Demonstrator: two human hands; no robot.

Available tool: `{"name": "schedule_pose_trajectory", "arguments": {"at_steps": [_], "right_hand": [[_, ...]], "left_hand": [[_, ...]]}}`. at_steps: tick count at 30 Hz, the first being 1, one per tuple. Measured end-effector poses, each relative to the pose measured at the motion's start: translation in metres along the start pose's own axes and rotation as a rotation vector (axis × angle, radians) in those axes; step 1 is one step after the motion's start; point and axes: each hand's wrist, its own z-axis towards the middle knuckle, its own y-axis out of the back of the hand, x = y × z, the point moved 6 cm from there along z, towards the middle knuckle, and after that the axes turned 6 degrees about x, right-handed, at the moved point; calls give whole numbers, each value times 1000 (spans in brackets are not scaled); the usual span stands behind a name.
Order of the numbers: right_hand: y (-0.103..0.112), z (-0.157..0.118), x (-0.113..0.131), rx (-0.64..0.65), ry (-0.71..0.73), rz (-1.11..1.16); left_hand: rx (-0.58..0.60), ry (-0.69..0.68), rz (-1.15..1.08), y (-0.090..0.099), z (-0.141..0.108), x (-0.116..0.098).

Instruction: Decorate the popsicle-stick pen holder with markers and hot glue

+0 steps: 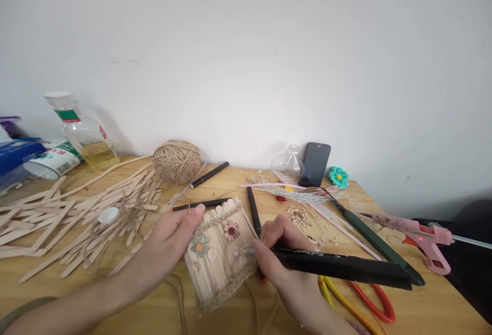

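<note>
Ball of rough twine (177,162) serves as my landmark. Nearer me and right of it, above the tabletop (154,304), I have the stick panel (219,255): smooth pale wood slats with rounded ends, fuzzy braided trim top and bottom, petalled flowers coloured grey-orange and maroon. My left hand (172,235) pinches the panel's upper left edge under the thumb; my right hand (286,284) pinches a slim black marker (338,264), tip at an uncoloured flower. Contact: cannot tell. Left of the ball, flat loose sticks (42,217) overlap; far right, a pink plastic glue gun (413,227).
</note>
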Motion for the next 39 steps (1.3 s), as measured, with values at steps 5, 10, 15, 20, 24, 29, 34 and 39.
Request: {"name": "schedule_pose_trajectory", "arguments": {"at_steps": [5,10,15,20,24,29,34,39], "right_hand": [[0,0,1,24,-24,-74],[0,0,1,20,-25,-80],[0,0,1,26,-29,-71],[-1,0,2,33,-19,-80],[-1,1,3,25,-24,-70],[-1,0,4,28,-26,-89],[-1,1,5,40,-35,-102],[-1,2,7,21,-24,-108]], "left_hand": [[-9,8,-4,2,0,3],[11,16,-2,1,-1,3],[-20,19,2,2,0,3],[-16,9,-29,1,0,3],[-6,8,-39,1,-1,4],[3,11,-30,0,-1,4],[12,11,-21,0,0,4],[7,19,-4,1,-1,5]]}}
